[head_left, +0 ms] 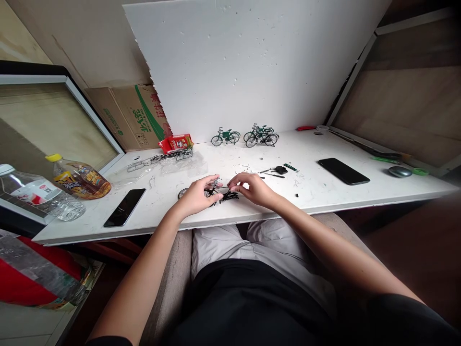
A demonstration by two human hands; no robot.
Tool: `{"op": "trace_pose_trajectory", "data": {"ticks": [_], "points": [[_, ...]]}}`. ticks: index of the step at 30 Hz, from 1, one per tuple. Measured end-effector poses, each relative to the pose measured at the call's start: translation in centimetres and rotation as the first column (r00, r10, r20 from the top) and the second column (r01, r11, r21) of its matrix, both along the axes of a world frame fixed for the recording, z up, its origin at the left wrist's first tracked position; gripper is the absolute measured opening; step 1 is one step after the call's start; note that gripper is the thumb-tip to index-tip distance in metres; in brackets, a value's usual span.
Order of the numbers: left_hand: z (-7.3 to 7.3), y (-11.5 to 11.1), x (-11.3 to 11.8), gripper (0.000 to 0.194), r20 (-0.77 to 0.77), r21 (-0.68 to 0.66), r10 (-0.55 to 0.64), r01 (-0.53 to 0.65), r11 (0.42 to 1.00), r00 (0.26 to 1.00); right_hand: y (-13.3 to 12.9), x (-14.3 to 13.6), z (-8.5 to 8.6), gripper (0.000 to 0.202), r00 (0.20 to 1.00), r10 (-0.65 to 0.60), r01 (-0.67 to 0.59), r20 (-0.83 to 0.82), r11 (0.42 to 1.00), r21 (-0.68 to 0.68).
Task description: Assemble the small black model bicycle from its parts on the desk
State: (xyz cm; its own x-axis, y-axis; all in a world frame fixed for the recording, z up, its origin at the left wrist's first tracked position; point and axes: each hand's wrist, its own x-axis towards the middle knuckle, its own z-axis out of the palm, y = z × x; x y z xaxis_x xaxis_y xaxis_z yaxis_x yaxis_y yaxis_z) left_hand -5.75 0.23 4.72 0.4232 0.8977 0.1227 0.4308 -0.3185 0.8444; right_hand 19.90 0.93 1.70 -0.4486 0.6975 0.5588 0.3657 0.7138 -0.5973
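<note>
Low over the white tabletop, near its front edge, my left hand (198,196) grips a black miniature bicycle (230,196) by its front part, thumb and fingers closed around it. My right hand (255,188) is pinched at the bicycle's upper frame, on the right of my left hand. Whatever sits between the right fingertips is too small to make out. A loose bicycle wheel or front wheel (182,193) shows at the left of my left hand; whether it is attached is hidden by the fingers.
Finished-looking miniature bicycles, a green one (225,136) and a black one (262,138), stand at the back. Small black parts (280,170) lie to the right. Phones (125,207) (343,171) flank the hands. Bottles (81,179), a red packet (176,143) and wire frames (158,159) are at left.
</note>
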Motion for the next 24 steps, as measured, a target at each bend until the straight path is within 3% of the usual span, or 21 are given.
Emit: {"op": "trace_pose_trajectory", "data": {"ticks": [3, 7, 15, 21, 24], "points": [[0.5, -0.3, 0.0, 0.093, 0.05, -0.064, -0.05, 0.053, 0.997, 0.998, 0.1, 0.3, -0.2, 0.011, 1.0, -0.009, 0.009, -0.002, 1.0, 0.002], [1.0, -0.3, 0.0, 0.089, 0.125, -0.122, -0.053, 0.068, 0.99, 0.991, 0.1, 0.4, -0.2, 0.012, 1.0, -0.009, 0.009, -0.01, 1.0, -0.003], [1.8, -0.7, 0.3, 0.083, 0.18, -0.156, 0.04, -0.012, 0.988, 0.983, 0.0, 0.1, -0.1, 0.014, 0.997, 0.014, -0.015, -0.072, 1.0, -0.019], [2.6, -1.5, 0.5, 0.08, 0.232, -0.177, 0.04, 0.002, 0.984, 0.972, -0.4, -0.7, 0.1, 0.017, 0.969, -0.05, 0.045, -0.243, 0.999, -0.028], [2.6, -1.9, 0.7, 0.075, 0.258, -0.145, 0.028, 0.01, 0.989, 0.966, -0.4, -1.1, 0.2, 0.021, 0.92, -0.084, 0.046, -0.383, 0.993, -0.107]]}}
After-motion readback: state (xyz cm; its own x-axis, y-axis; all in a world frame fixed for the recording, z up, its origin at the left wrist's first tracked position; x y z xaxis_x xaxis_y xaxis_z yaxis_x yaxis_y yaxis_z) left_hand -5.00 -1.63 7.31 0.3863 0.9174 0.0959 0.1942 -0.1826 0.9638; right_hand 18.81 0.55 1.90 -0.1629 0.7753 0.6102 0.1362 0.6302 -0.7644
